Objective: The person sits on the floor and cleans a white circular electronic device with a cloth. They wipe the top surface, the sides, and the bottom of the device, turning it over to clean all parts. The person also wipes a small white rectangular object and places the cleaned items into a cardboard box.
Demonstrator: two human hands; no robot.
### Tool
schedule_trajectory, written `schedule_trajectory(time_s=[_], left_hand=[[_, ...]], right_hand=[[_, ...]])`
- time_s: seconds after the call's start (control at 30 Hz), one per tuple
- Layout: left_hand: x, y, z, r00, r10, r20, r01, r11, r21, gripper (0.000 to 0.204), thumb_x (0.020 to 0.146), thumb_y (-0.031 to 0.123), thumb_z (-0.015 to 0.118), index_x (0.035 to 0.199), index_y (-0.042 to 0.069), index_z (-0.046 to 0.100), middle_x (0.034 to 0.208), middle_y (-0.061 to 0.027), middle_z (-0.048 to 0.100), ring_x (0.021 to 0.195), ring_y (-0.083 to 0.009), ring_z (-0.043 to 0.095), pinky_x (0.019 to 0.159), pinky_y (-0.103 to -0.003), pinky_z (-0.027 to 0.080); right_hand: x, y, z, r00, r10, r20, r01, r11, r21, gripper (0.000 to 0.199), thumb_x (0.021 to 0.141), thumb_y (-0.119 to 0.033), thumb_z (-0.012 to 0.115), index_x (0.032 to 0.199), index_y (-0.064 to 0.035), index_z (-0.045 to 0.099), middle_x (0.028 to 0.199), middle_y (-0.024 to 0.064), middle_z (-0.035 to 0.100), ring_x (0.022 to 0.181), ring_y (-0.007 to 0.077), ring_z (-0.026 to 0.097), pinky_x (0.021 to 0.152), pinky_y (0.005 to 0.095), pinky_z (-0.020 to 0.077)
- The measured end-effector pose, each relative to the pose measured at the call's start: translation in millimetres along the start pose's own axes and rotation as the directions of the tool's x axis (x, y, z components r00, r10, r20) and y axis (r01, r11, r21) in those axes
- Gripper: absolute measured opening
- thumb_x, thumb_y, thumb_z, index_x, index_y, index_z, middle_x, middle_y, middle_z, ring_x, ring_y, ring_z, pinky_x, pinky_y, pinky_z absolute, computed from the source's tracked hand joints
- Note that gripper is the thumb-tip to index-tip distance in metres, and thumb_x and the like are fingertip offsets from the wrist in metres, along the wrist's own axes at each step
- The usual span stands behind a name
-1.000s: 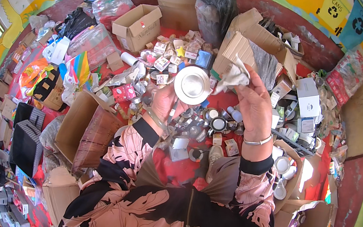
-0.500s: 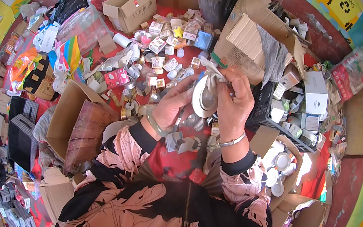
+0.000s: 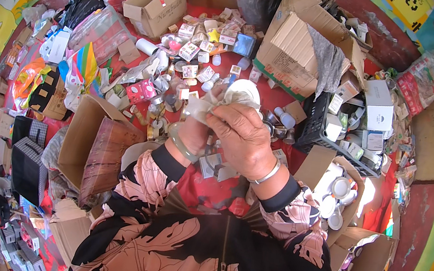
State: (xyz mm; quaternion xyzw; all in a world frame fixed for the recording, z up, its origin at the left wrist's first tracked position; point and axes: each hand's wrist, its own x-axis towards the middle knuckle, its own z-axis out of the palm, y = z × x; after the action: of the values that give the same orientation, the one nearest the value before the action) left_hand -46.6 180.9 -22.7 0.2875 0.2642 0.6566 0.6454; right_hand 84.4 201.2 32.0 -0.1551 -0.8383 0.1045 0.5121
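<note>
The right hand [image 3: 241,139] lay over the left hand [image 3: 195,129], both in front of the chest. Fingers of both hands were closed on a crumpled cloth [image 3: 216,102] pressed against a round white lid [image 3: 244,90] held above the red floor [image 3: 268,95]. Small boxes [image 3: 198,54] lay scattered beyond. A black crate [image 3: 318,134] stood to the right, an open carton [image 3: 155,5] farther off.

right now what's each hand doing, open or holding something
Left hand: closed on the crumpled cloth.
Right hand: closed on the same cloth, with the white round lid showing just behind the fingers.
</note>
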Motion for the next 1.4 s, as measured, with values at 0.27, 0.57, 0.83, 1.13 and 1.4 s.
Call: schedule_trajectory(time_s=[0.27,0.57,0.83,1.13,1.4], left_hand=[[-9.1,-2.3,5.2,0.990,-0.105,0.097,0.114,0.989,-0.094,0.045,0.092,0.028,0.052,0.130,0.006,0.041,0.107,-0.0027,0.057,0.090,-0.0100,0.058,0.070,-0.021,0.047],[-2.7,0.3,13.5,0.998,-0.056,0.025,0.058,0.995,-0.087,0.061,0.088,0.043,0.053,0.130,0.001,0.038,0.107,-0.0067,0.057,0.086,-0.0092,0.060,0.061,-0.020,0.049],[-5.5,18.4,1.0,0.989,0.062,0.134,-0.042,0.989,-0.144,0.067,0.085,0.043,0.059,0.131,0.001,0.036,0.120,-0.0103,0.052,0.106,-0.0187,0.055,0.088,-0.031,0.047],[-2.4,23.2,-12.5,0.991,0.133,0.000,-0.132,0.987,-0.092,0.057,0.090,0.041,0.052,0.129,0.002,0.039,0.110,-0.0080,0.056,0.091,-0.0129,0.059,0.063,-0.021,0.050],[-7.4,28.2,13.9,0.977,0.060,-0.205,-0.062,0.998,-0.004,0.045,0.092,0.029,0.048,0.127,0.002,0.041,0.108,-0.0078,0.057,0.085,-0.0116,0.059,0.058,-0.019,0.048]], right_hand=[[4.7,14.9,-1.0,0.932,0.304,-0.199,-0.291,0.952,0.094,0.022,0.067,0.007,0.064,0.087,-0.0037,0.066,0.090,0.0097,0.062,0.081,0.0255,0.060,0.073,0.0318,0.0500],[9.9,40.5,-12.7,0.866,0.483,-0.128,-0.422,0.844,0.331,0.023,0.070,0.012,0.058,0.088,-0.0032,0.064,0.091,0.0091,0.062,0.087,0.0202,0.059,0.076,0.0293,0.0477],[9.2,39.2,-11.0,0.949,0.314,0.010,-0.314,0.947,0.066,0.023,0.067,0.010,0.056,0.084,-0.0045,0.060,0.089,0.0111,0.060,0.088,0.0301,0.058,0.075,0.0362,0.0485],[-2.3,16.9,-2.4,0.944,0.324,0.065,-0.329,0.939,0.102,0.024,0.065,0.011,0.060,0.084,-0.0032,0.059,0.089,0.0109,0.058,0.085,0.0302,0.058,0.073,0.0357,0.0488],[3.4,4.4,0.7,0.984,-0.011,0.180,-0.026,0.978,0.205,0.025,0.062,0.007,0.062,0.083,-0.0044,0.063,0.089,0.0087,0.059,0.082,0.0256,0.058,0.070,0.0333,0.0490]])
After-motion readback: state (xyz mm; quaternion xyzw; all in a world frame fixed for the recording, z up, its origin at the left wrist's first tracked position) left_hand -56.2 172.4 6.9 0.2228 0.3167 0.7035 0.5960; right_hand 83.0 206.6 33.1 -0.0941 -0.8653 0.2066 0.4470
